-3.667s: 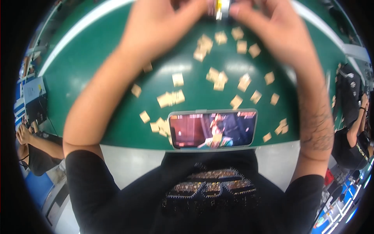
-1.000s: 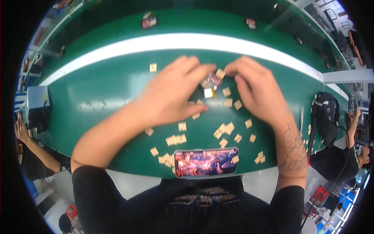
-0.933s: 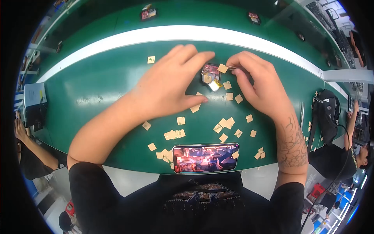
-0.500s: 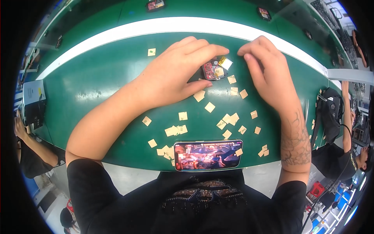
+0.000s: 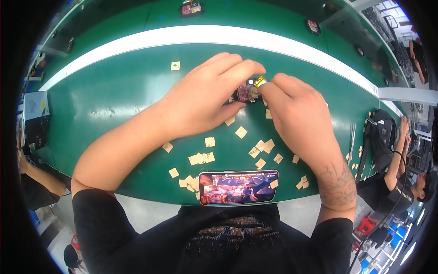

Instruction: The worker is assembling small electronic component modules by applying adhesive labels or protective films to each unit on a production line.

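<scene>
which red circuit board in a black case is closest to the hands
The red circuit board in a black case between the left hand and right hand, this side of the white strip; the other visible red boards lie beyond it.

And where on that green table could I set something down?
Broadest bare patch: the green table left of the left forearm, bordered by the box, the white rail and a lone tan square. Between that arm and the right forearm it's crowded: tan squares, phone and red circuit board.
</scene>
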The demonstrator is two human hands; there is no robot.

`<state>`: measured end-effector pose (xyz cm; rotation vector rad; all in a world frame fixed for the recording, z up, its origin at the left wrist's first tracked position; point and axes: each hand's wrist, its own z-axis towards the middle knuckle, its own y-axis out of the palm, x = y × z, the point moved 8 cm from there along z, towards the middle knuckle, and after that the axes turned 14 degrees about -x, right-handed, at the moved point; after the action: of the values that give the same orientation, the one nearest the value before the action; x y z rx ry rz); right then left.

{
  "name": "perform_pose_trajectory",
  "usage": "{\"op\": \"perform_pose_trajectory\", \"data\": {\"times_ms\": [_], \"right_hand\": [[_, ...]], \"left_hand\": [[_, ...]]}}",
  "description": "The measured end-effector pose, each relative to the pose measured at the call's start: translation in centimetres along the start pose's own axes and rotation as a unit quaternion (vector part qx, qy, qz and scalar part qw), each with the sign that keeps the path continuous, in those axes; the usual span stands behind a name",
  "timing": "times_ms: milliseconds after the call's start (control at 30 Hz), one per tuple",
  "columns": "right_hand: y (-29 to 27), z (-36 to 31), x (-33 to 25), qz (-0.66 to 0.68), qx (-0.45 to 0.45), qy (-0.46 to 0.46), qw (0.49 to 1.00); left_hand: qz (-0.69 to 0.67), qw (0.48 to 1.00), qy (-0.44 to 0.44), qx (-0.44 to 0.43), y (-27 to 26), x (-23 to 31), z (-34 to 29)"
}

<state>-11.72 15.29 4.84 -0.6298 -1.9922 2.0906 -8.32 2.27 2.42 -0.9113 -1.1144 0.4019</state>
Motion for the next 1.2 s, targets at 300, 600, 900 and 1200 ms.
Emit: {"op": "perform_pose_trajectory", "data": {"times_ms": [300, 600, 900, 1200], "right_hand": [[1.9, 0.4, 5.8, 0.378, 0.019, 0.029, 0.925], [0.0, 0.1, 3.6, 0.217, 0.024, -0.06, 0.974], [0.8, 0.7, 4.2, 0.249, 0.005, -0.013, 0.968], [1.1, 0.4, 5.3, 0.38, -0.069, -0.013, 0.922]], "left_hand": [[-0.049, 0.999, 0.007, -0.006, 0.1, -0.7, 0.5], [-0.052, 0.999, -0.007, -0.012, 0.3, -0.5, -0.3], [-0.017, 0.999, 0.005, -0.04, 0.0, -0.4, 0.2], [0.055, 0.997, 0.042, -0.024, 0.3, 0.7, -0.3]]}}
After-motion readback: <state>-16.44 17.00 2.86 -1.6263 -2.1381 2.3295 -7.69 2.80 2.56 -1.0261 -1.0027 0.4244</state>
